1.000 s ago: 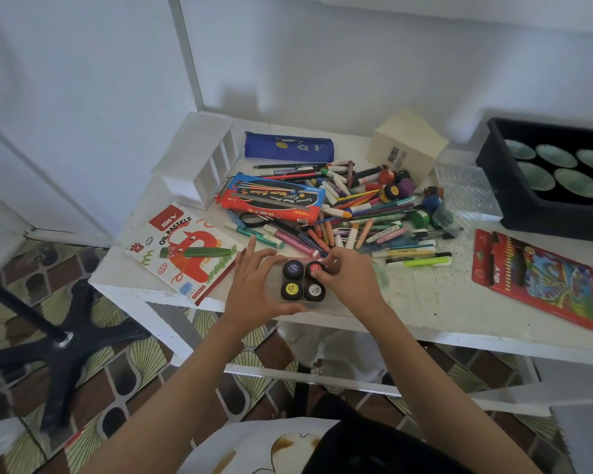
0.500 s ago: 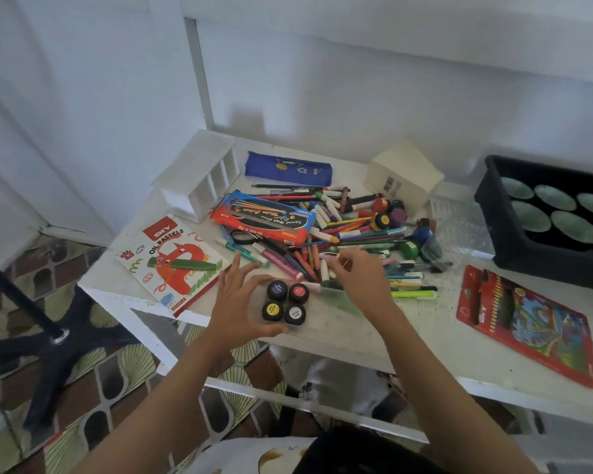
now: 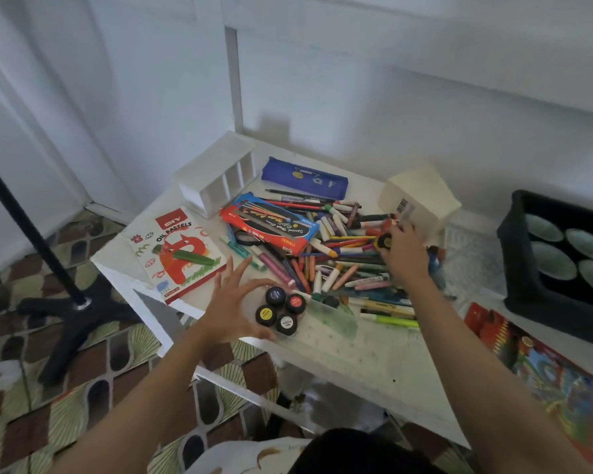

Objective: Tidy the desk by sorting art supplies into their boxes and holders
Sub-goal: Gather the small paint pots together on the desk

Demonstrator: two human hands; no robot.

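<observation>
Four small black paint jars with coloured lids stand together in a clear plastic tray near the desk's front edge. My left hand cups the tray's left end, fingers spread and straight, thumb along the front. My right hand reaches across the pile of crayons, markers and pencils and pinches a yellow-lidded paint jar at the pile's far side. More jars lie half hidden behind that hand.
A white compartment holder, blue pencil case and cream box line the back. A watercolour box and oil pastels box lie left. On the right are a black crate and a red pencil box.
My right hand left the four jars and travelled back and right over the pile to the yellow-lidded jar. My left hand stayed at the tray.
</observation>
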